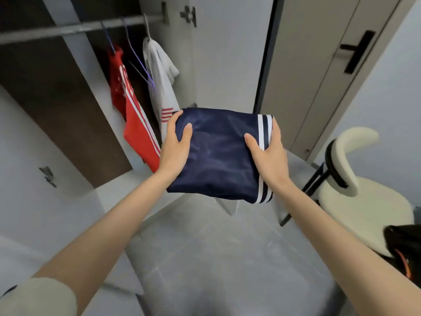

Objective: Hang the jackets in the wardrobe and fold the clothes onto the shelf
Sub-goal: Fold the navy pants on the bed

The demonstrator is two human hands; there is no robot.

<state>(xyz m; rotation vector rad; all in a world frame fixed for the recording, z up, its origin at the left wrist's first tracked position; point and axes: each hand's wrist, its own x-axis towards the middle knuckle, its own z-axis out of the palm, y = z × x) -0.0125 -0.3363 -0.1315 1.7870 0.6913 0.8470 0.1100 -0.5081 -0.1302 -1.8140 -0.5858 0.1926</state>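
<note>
A folded navy garment [218, 153] with white stripes along its right edge is held up in the air in front of the open wardrobe. My left hand [175, 144] grips its left edge, thumb on top. My right hand [268, 151] grips its striped right edge the same way. Inside the wardrobe, a red jacket [134, 117] with white stripes and a white jacket [161, 87] hang from the rail [75, 28], with an empty purple hanger [139, 62] between them.
An open wardrobe door [29, 156] stands at the left. A closed room door [319, 76] with a black handle is at the right. A cream chair [355, 179] stands to the right, and a black bag [403, 247] sits at the right edge. Grey floor tiles lie below.
</note>
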